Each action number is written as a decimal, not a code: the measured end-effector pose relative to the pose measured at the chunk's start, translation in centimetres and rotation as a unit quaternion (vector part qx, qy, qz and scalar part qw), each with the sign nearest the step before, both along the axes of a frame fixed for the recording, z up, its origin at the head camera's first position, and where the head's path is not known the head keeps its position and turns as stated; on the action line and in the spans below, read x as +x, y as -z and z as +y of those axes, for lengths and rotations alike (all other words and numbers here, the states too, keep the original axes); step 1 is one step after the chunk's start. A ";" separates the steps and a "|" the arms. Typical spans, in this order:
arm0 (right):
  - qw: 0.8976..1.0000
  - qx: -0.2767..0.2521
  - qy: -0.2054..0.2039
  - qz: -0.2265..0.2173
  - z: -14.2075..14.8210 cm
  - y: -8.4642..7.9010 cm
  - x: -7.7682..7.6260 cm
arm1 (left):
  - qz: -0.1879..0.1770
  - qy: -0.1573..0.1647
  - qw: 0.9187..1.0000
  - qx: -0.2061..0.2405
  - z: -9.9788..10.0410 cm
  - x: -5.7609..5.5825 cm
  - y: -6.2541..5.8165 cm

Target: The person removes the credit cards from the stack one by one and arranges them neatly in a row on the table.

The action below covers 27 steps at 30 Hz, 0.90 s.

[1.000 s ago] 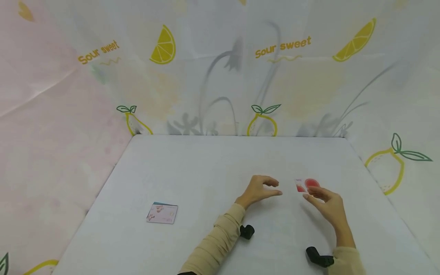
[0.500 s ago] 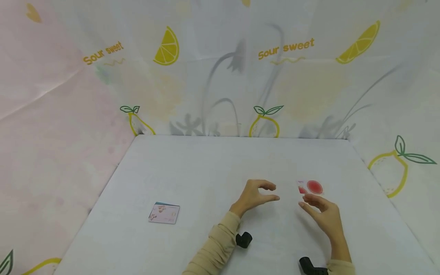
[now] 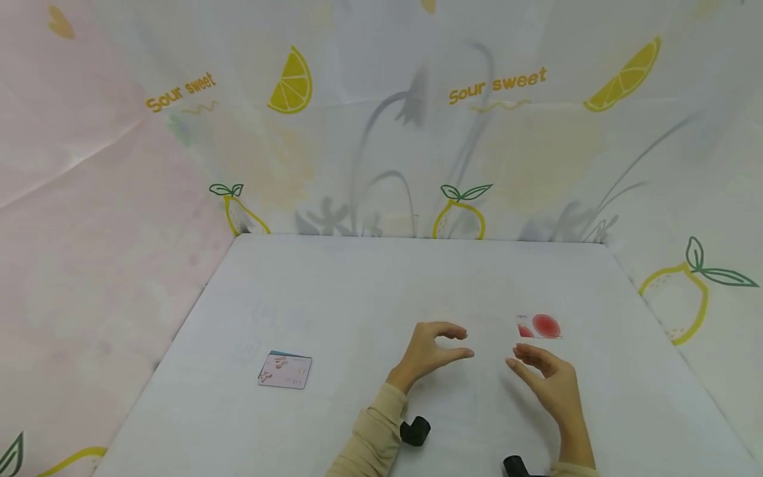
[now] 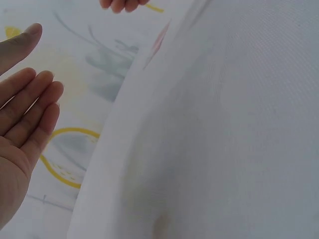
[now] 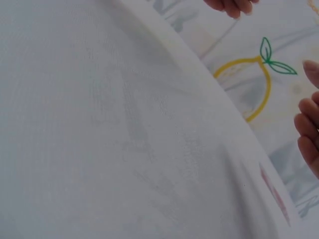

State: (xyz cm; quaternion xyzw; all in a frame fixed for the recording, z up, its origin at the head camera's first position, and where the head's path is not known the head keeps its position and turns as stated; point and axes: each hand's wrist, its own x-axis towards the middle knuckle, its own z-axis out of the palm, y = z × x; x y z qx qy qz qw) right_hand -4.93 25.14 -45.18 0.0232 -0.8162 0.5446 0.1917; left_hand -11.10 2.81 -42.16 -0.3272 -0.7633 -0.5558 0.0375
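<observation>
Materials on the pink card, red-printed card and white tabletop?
Pink card: probably plastic, smooth; flat with crisp rounded corners, though coated paper is possible.
Red-printed card: plastic or laminated paper, finish unclear; it looks thin and stiff, lying flat.
White tabletop: likely fabric-covered, matte; faint weave-like texture in the wrist views, no sharp reflections.

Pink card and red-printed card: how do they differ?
The pink card overlaps something blue; the red-printed card shows nothing beneath it. The red-printed card lies just beyond the right hand; the pink card lies off to the left. Both lie flat on the white table.
</observation>
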 end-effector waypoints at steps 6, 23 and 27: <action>1.000 0.021 -0.009 0.020 0.6 2.7 0.1 | 0.005 -0.009 1.000 0.012 -1.3 1.6 -1.3; 0.999 0.025 -0.035 0.020 -3.9 -0.8 1.9 | 0.013 -0.025 0.999 0.023 -3.0 3.9 -0.4; 0.999 0.030 -0.034 0.014 -5.6 -2.4 2.4 | 0.008 -0.036 0.999 0.022 -3.4 4.2 -0.4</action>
